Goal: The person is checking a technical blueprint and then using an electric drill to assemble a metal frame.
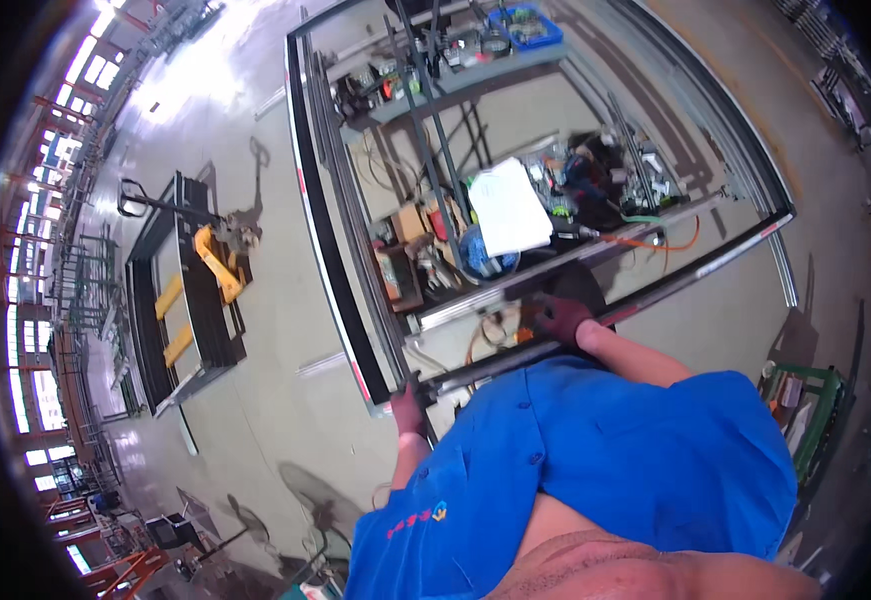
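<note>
Metal frame (323,220), large, rectangular, over the worktop (445,95), near corners apparently joined, outstanding fitting indeterminable; left hand (408,412), gloved, at near-left corner; right hand (562,322), gloved, at near rail; each grip's closure indeterminable.

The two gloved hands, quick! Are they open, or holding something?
Left hand: at a corner of the dark frame; can't tell if open or closed.
Right hand: by the frame's near side; can't tell if it's holding anything.

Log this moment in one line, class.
dark-gloved left hand: at corner of black rectangular metal frame | right hand: by frame's near side | white rectangular paper: beyond hands
</note>
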### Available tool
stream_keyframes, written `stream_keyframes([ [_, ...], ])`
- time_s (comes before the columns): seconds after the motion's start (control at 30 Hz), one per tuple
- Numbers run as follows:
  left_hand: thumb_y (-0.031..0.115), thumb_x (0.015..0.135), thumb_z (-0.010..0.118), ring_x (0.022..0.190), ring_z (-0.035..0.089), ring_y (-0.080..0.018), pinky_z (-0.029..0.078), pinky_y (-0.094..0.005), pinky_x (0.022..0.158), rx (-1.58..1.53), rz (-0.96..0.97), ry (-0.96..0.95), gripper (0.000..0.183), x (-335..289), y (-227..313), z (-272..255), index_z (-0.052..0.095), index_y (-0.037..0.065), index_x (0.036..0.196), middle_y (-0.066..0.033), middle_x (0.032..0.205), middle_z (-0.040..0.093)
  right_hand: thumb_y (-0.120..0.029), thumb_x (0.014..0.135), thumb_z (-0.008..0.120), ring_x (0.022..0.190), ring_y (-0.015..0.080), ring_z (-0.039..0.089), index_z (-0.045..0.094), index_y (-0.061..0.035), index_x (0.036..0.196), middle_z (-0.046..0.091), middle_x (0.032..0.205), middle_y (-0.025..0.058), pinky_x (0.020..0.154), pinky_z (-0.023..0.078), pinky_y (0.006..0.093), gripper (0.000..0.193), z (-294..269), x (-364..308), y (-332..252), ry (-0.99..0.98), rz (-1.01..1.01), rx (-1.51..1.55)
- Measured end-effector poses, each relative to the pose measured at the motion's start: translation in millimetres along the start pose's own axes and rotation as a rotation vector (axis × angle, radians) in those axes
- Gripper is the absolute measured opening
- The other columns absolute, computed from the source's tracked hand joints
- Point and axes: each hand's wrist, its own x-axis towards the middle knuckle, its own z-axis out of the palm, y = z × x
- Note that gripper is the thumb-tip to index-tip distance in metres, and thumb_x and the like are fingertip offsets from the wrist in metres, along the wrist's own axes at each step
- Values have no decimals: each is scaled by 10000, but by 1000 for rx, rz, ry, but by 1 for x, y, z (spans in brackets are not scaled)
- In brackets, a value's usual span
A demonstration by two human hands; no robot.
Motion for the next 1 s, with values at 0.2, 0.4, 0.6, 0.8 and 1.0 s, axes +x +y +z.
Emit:
stream_keyframes([
  [0.2,373,1073,673,700,719,-193,613,-346,640,-24,-33,14,440,-2,20,12,767,28,1330,-135,947,796,-448,1020,660,1221,438,703,647,-185,1479,745,1318,228,1055,565,503,529,-22,-3,-22,-23,41,33],
  [0.4,363,1107,614,660,699,-179,613,-330,603,25,-34,20,431,3,3,4,756,36,1350,-128,973,795,-465,1021,644,1212,442,704,615,-171,1509,748,1297,236,1051,562,512,570,-10,-3,-12,-39,40,3],
  [0.6,345,1122,600,625,682,-168,614,-327,596,-4,-16,-1,420,5,-3,0,748,36,1364,-125,963,791,-447,1018,655,1191,435,715,612,-145,1508,755,1296,218,1031,567,513,578,-16,-6,-21,-48,78,8],
  [0.8,381,1130,602,629,686,-170,617,-328,596,33,0,-5,443,5,2,2,739,39,1377,-122,953,791,-408,1013,665,1133,403,742,620,-153,1453,778,1224,193,984,576,505,510,-11,-4,-15,-3,48,53],
  [1.0,404,1130,608,630,688,-172,619,-327,591,32,-32,17,465,5,7,5,738,27,1369,-128,944,793,-415,1016,660,1119,415,741,619,-155,1453,779,1213,193,980,575,507,510,-10,-1,-15,8,38,11],
])
